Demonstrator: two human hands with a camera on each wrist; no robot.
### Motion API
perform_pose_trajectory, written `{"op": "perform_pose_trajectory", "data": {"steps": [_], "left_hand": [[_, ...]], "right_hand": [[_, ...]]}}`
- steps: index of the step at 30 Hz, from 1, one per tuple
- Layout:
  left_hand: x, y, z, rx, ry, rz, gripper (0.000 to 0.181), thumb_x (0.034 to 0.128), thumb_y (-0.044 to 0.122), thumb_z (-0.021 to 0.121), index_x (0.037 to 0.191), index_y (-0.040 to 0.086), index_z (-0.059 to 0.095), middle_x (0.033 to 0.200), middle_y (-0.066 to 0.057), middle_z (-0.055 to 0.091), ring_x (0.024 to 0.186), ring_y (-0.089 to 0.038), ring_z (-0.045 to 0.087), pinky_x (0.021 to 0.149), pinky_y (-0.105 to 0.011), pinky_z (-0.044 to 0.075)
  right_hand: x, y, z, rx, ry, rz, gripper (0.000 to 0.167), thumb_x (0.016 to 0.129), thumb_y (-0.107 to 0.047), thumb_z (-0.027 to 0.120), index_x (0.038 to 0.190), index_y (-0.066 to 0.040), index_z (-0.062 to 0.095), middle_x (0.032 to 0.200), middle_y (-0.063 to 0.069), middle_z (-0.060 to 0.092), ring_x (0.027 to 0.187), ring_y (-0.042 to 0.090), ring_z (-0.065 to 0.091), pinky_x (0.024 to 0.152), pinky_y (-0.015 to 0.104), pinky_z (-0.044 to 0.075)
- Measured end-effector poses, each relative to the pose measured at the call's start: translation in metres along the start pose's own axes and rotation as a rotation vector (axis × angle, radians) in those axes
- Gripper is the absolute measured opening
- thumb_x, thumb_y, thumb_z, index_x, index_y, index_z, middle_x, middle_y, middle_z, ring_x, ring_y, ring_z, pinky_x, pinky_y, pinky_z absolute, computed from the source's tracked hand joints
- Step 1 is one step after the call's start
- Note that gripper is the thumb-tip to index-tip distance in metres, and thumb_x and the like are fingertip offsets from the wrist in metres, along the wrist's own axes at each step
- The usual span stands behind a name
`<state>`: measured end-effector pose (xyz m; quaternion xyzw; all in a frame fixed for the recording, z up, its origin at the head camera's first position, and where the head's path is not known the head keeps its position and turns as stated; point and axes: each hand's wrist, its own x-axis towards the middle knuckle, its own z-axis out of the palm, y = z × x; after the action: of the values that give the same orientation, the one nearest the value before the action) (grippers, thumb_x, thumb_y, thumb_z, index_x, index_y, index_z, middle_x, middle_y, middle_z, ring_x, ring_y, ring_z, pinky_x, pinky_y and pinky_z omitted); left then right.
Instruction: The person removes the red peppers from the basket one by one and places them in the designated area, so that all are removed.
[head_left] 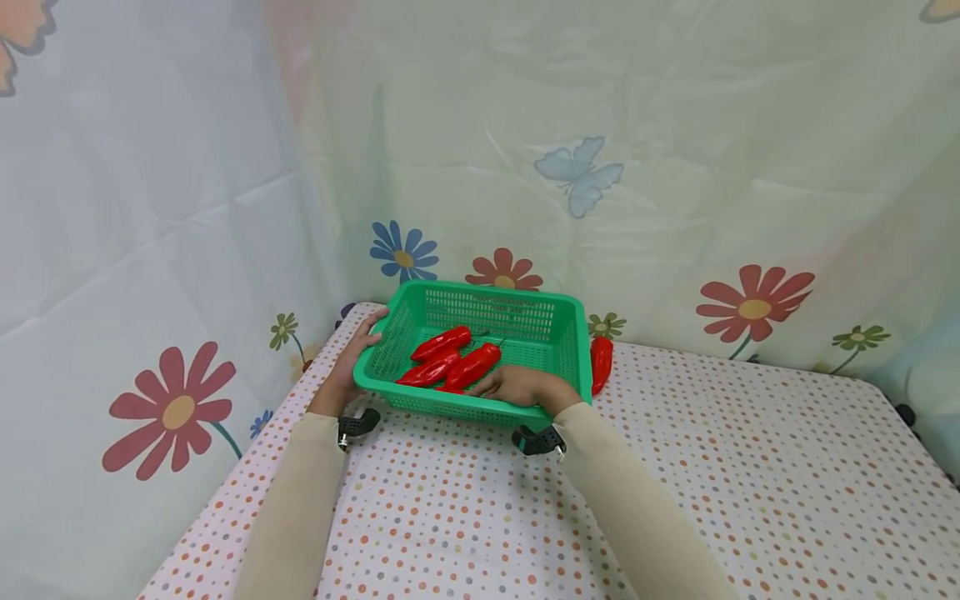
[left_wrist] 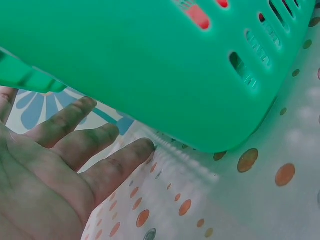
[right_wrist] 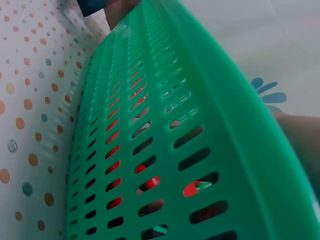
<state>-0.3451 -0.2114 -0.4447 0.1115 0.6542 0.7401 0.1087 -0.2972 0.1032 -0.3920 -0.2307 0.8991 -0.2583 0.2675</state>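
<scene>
A green plastic basket [head_left: 480, 406] with slotted walls stands on the table, with several glossy red peppers [head_left: 442, 343] in its left half. My left hand [head_left: 351, 360] is at the basket's left end, fingers at the rim; the left wrist view shows its fingers [left_wrist: 117, 165] extended and spread beside the wall. Over the front rim, my right hand [head_left: 521, 386] reaches into the basket, fingers pointing left at the nearest peppers. Its fingertips are partly hidden, so any grip on a pepper is unclear. In the right wrist view the slotted wall [right_wrist: 150, 120] covers most of that hand.
Another red pepper [head_left: 602, 365] lies on the table just outside the basket's right end. The dotted tablecloth [head_left: 750, 450] extends to the right and front. Flower-printed curtains [head_left: 637, 242] hang behind and on the left.
</scene>
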Motion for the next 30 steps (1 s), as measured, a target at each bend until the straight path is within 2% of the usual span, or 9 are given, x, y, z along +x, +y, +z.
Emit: {"op": "perform_pose_trajectory", "data": {"steps": [8, 11, 13, 18, 21, 23, 25, 28, 30], "left_hand": [[0.001, -0.003, -0.003, 0.017, 0.012, 0.01, 0.055, 0.1042, 0.024, 0.032, 0.157, 0.029, 0.02, 0.162, -0.008, 0.014, 0.139, -0.037, 0.026, 0.106, -0.048, 0.035], [0.002, -0.003, -0.004, 0.014, 0.01, 0.01, 0.055, 0.104, 0.024, 0.032, 0.157, 0.028, 0.019, 0.162, -0.009, 0.015, 0.139, -0.037, 0.027, 0.105, -0.048, 0.036], [0.002, -0.002, -0.003, 0.014, 0.003, 0.008, 0.055, 0.1043, 0.024, 0.032, 0.157, 0.027, 0.018, 0.162, -0.009, 0.014, 0.139, -0.037, 0.027, 0.103, -0.046, 0.038], [-0.001, 0.001, 0.001, 0.017, -0.012, 0.007, 0.056, 0.1043, 0.023, 0.032, 0.158, 0.026, 0.017, 0.162, -0.009, 0.013, 0.139, -0.038, 0.028, 0.098, -0.039, 0.044], [-0.001, 0.0, 0.0, 0.009, -0.01, 0.005, 0.056, 0.1041, 0.024, 0.033, 0.158, 0.027, 0.018, 0.162, -0.009, 0.014, 0.138, -0.038, 0.029, 0.096, -0.036, 0.045], [0.0, -0.002, -0.001, 0.015, -0.006, 0.004, 0.055, 0.1042, 0.025, 0.033, 0.157, 0.028, 0.018, 0.162, -0.009, 0.014, 0.138, -0.037, 0.029, 0.095, -0.036, 0.045], [0.002, -0.005, -0.003, 0.026, -0.001, 0.005, 0.055, 0.1042, 0.026, 0.033, 0.157, 0.029, 0.018, 0.162, -0.008, 0.014, 0.138, -0.037, 0.029, 0.096, -0.037, 0.044], [0.002, -0.004, -0.002, 0.044, 0.004, 0.01, 0.055, 0.1043, 0.026, 0.032, 0.158, 0.028, 0.018, 0.163, -0.007, 0.013, 0.139, -0.038, 0.027, 0.1, -0.043, 0.041], [0.002, -0.003, -0.001, 0.047, 0.003, 0.012, 0.055, 0.1042, 0.026, 0.032, 0.158, 0.028, 0.018, 0.163, -0.007, 0.012, 0.14, -0.039, 0.026, 0.103, -0.046, 0.039]], "right_hand": [[0.004, 0.0, -0.001, 0.072, -0.057, -0.057, 0.03, 0.101, -0.015, 0.05, 0.125, -0.01, 0.067, 0.128, 0.009, 0.066, 0.118, 0.022, 0.059, 0.102, 0.039, 0.044], [0.003, 0.001, -0.003, 0.036, -0.061, -0.078, 0.028, 0.101, -0.015, 0.048, 0.12, -0.009, 0.069, 0.121, 0.007, 0.068, 0.109, 0.018, 0.059, 0.095, 0.034, 0.046], [0.001, 0.002, -0.006, -0.019, -0.058, -0.07, 0.025, 0.1, -0.012, 0.048, 0.11, -0.009, 0.071, 0.106, 0.004, 0.068, 0.094, 0.015, 0.056, 0.083, 0.029, 0.045], [-0.011, 0.003, -0.013, -0.14, -0.044, 0.111, 0.032, 0.096, -0.015, 0.052, 0.064, -0.014, 0.054, 0.063, -0.003, 0.04, 0.059, 0.011, 0.036, 0.057, 0.025, 0.031], [-0.018, 0.0, -0.016, -0.206, -0.018, 0.247, 0.039, 0.093, -0.021, 0.057, 0.057, -0.017, 0.043, 0.058, -0.003, 0.032, 0.055, 0.012, 0.033, 0.054, 0.027, 0.03], [-0.019, -0.002, -0.017, -0.235, 0.012, 0.284, 0.039, 0.092, -0.023, 0.06, 0.057, -0.016, 0.044, 0.058, -0.003, 0.033, 0.055, 0.013, 0.033, 0.054, 0.027, 0.03], [-0.018, -0.002, -0.016, -0.231, 0.044, 0.229, 0.036, 0.092, -0.023, 0.061, 0.06, -0.015, 0.049, 0.06, -0.003, 0.037, 0.058, 0.013, 0.035, 0.055, 0.027, 0.031], [-0.012, 0.0, -0.013, -0.181, 0.082, 0.04, 0.022, 0.094, -0.022, 0.062, 0.073, -0.015, 0.064, 0.071, -0.004, 0.053, 0.07, 0.012, 0.045, 0.063, 0.027, 0.039], [-0.008, 0.002, -0.01, -0.139, 0.07, -0.067, 0.012, 0.095, -0.016, 0.061, 0.091, -0.015, 0.073, 0.089, -0.002, 0.065, 0.086, 0.015, 0.053, 0.075, 0.029, 0.046]]}}
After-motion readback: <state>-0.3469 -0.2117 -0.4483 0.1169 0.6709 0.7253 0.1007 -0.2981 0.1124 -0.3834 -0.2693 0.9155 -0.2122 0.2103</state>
